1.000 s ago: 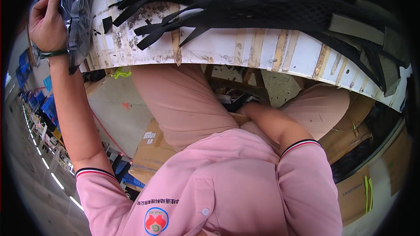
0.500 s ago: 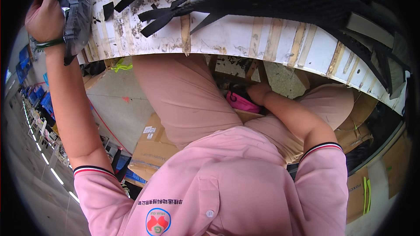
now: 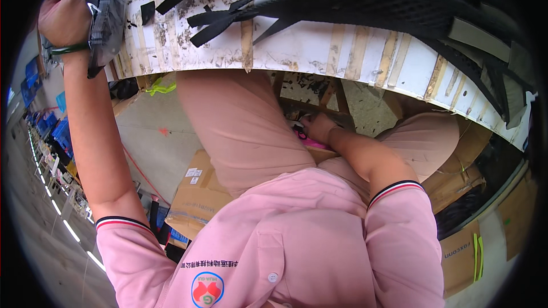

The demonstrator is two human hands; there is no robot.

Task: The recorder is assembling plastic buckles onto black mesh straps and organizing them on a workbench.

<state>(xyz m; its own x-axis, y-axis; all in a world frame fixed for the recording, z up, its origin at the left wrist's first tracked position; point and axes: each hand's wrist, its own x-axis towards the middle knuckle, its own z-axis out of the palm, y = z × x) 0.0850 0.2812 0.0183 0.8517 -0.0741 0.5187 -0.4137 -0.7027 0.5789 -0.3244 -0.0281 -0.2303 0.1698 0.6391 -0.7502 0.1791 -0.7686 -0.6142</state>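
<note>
Clear plastic bag (image 3: 113, 29), black webbing (image 3: 101, 14) inside, at tabletop's (image 3: 305, 52) left end; left hand (image 3: 67, 20) against it, right hand (image 3: 319, 127) below tabletop; can't tell either grip.

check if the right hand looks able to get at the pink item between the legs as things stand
Probably yes: the right hand is right by the pink item, and nothing seems to block the way between them, though part of the item is hidden.

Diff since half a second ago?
Right hand shifted left; less of the bright pink item below the white tabletop shows. Any new grip there is unclear. Left hand stays at the clear plastic bag with black contents; flat black straps still lie on the tabletop.
</note>
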